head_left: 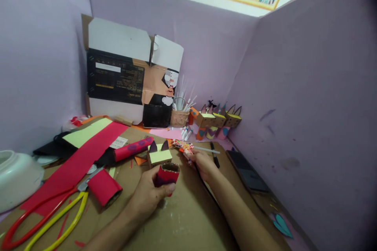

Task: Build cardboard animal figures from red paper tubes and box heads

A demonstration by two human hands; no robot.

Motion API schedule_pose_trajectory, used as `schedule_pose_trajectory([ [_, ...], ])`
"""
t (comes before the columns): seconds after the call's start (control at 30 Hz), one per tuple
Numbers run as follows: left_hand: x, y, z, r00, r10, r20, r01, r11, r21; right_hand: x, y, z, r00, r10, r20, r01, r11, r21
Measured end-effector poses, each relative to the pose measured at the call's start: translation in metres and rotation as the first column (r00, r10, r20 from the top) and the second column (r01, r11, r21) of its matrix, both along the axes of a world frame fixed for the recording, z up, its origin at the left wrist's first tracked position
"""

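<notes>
My left hand point(148, 195) is wrapped round a short red paper-covered cardboard tube point(168, 175), its open end tilted up. My right hand point(205, 165) grips a hot glue gun point(185, 150) with a colourful patterned body. A translucent glue stick point(207, 150) juts out toward the right, and a black cord point(208, 192) trails down along my forearm. Just behind the held tube stands a small cardboard box point(160, 158) with a pale yellow top and two dark pointed ears. Another short red tube point(105, 188) lies to the left of my left hand.
Large scissors point(77, 200) with red and yellow handles lie at left, beside a red paper strip point(73, 160) and a white pot point(19, 180). A longer red roll point(134, 149) is behind. Several eared box figures point(206, 119) stand at back. A black phone-like slab point(247, 170) lies right, near a black marker point(215, 156).
</notes>
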State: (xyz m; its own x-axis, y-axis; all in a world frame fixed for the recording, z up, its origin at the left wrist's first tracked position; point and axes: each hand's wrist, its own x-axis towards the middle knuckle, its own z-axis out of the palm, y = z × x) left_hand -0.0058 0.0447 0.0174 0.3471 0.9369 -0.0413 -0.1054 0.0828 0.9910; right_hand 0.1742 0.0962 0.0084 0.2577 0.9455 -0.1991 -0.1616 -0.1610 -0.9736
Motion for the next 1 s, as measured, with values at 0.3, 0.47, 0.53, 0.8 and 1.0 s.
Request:
schedule_pose_trajectory([
  [0.3, -0.006, -0.011, 0.013, 0.907, -0.403, 0.123, 0.409, 0.912, -0.025, 0.005, -0.071, 0.024, 0.743, 0.666, 0.071, -0.644, 0.681, 0.349],
  [0.47, -0.006, -0.010, 0.001, 0.846, -0.533, 0.025, 0.531, 0.845, 0.066, -0.007, -0.077, 0.012, 0.596, 0.803, -0.013, -0.740, 0.555, 0.379],
  [0.53, -0.003, -0.009, -0.001, 0.869, -0.494, 0.012, 0.489, 0.864, 0.117, -0.009, -0.074, 0.008, 0.633, 0.773, -0.048, -0.699, 0.596, 0.395],
  [0.8, 0.005, -0.021, -0.002, 0.964, -0.060, -0.257, 0.142, 0.939, 0.314, -0.005, -0.070, 0.010, 0.822, 0.557, -0.121, -0.467, 0.780, 0.416],
  [1.0, 0.002, -0.026, -0.006, 0.925, 0.036, -0.379, 0.173, 0.847, 0.503, -0.012, -0.071, 0.007, 0.870, 0.487, -0.075, -0.418, 0.811, 0.411],
])
